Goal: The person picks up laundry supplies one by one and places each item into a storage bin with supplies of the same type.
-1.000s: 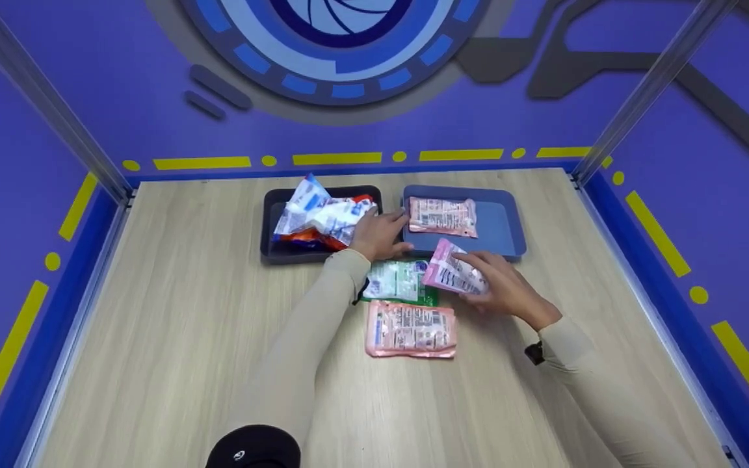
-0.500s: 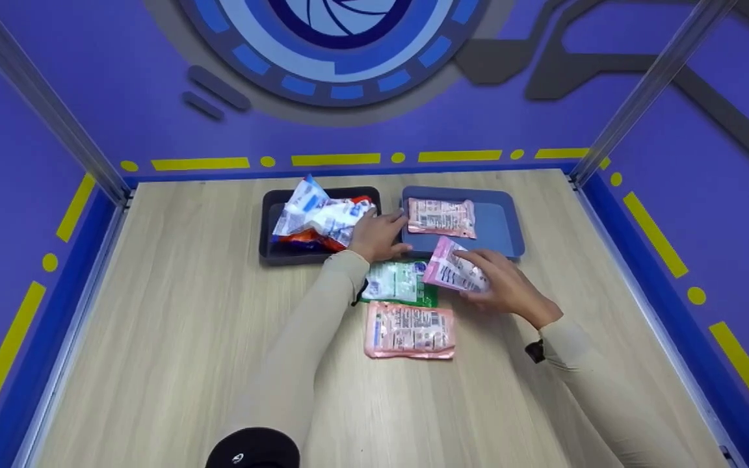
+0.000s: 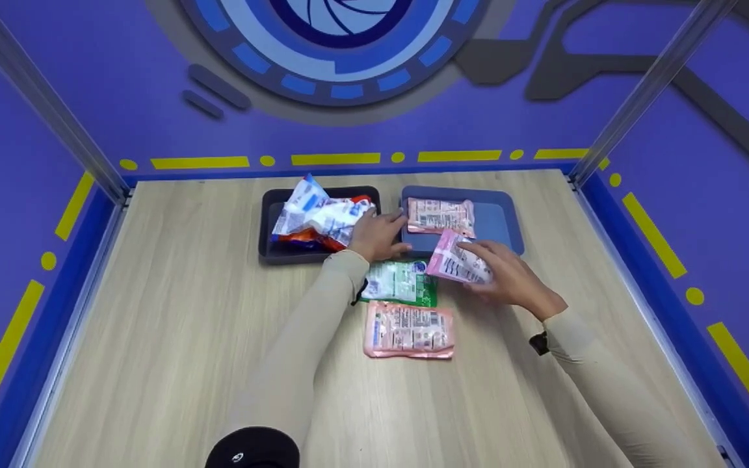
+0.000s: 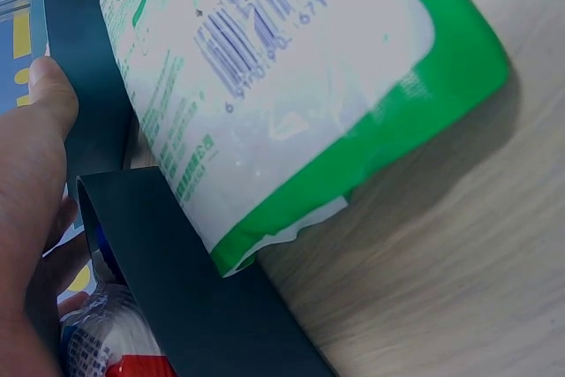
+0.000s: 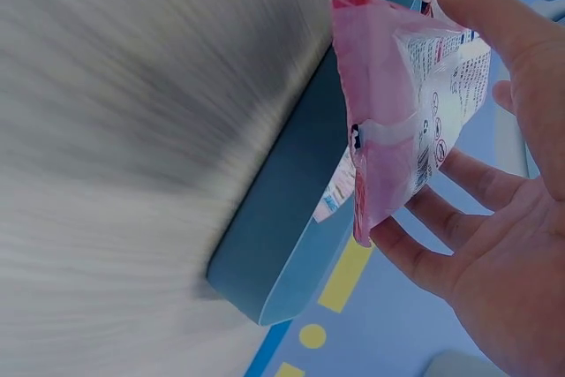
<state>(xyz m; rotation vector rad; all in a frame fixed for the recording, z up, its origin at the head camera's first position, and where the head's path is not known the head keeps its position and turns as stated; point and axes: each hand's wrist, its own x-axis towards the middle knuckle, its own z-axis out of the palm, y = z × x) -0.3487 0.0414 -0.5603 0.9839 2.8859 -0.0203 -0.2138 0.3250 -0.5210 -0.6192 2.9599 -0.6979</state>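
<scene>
At two trays, the right hand pinches one pink packet, left hand spread.

A barcode on the green-and-white packet starts with 6, while print on the pink packet is illegible.

The right tray stands on the far part of a table, with a wall behind it. An inner packet lies in its left part. Just left of this tray is the left tray, with bags heaped in it. The left hand lies between the two, fingers by the right tray's left rim. Above that tray's front rim, the right hand holds a raised packet. Before the right tray, toward its left, is a middle packet; farther before it, a front packet.
</scene>
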